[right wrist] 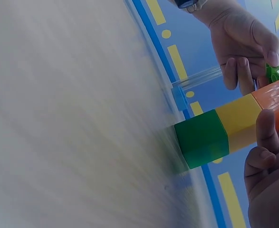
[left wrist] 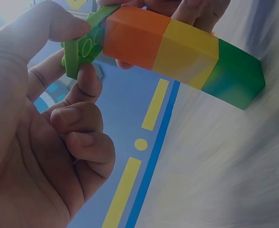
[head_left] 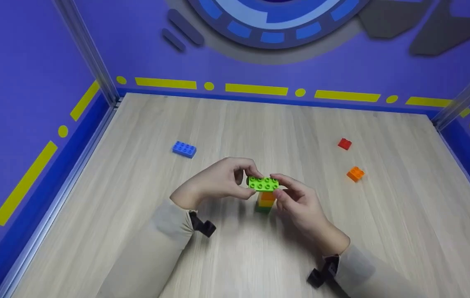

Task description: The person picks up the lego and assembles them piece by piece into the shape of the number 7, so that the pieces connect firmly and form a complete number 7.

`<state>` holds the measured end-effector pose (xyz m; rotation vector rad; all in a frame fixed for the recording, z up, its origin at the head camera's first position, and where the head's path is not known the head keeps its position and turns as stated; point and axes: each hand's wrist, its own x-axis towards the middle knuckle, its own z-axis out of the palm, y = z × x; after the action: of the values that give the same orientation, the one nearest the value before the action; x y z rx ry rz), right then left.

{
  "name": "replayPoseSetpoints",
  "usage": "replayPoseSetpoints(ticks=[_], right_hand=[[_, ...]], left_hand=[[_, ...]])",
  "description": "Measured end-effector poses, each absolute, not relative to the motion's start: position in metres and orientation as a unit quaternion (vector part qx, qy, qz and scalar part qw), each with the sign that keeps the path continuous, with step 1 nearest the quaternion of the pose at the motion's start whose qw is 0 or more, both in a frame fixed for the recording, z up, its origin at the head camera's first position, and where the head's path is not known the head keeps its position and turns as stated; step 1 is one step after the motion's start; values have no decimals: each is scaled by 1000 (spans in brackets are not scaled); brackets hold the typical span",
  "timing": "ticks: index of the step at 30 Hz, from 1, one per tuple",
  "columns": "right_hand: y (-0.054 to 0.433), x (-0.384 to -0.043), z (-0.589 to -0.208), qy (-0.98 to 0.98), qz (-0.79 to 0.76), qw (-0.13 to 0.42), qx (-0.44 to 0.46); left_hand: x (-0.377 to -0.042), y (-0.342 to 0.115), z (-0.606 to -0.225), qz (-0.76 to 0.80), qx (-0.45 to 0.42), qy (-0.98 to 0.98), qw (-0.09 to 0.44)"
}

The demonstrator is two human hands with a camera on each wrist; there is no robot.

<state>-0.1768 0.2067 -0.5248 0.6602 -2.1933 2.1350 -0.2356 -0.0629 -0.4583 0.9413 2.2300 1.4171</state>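
Note:
A light green eight-stud brick [head_left: 263, 183] lies across the top of a short tower. Below it come an orange brick [left wrist: 135, 37], a yellow brick [left wrist: 187, 53] and a dark green brick [left wrist: 235, 73], which stands at the tabletop. My left hand [head_left: 222, 180] pinches the light green brick's left end, which overhangs the tower, between thumb and forefinger. From the other side my right hand [head_left: 303, 205] pinches its right end, and its fingers also lie along the orange brick in the right wrist view.
On the wooden table [head_left: 226, 128], a blue brick [head_left: 184, 149] lies to the far left. A red brick [head_left: 344, 144] and another orange brick [head_left: 355, 174] lie to the right. Blue-purple panels [head_left: 255, 72] with yellow dashes border the table at the back and sides.

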Motion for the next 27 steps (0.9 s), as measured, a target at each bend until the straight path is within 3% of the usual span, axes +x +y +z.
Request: replayPoseSetpoints(ticks=[19,27], right_hand=[[209,-180,-525,-693,680,11,242],[213,-181,-520,-710,662,-16,242]], left_hand=[[-238,-63,-463,513,322,771,194],[-239,-64,-463,519,321,766,202]])
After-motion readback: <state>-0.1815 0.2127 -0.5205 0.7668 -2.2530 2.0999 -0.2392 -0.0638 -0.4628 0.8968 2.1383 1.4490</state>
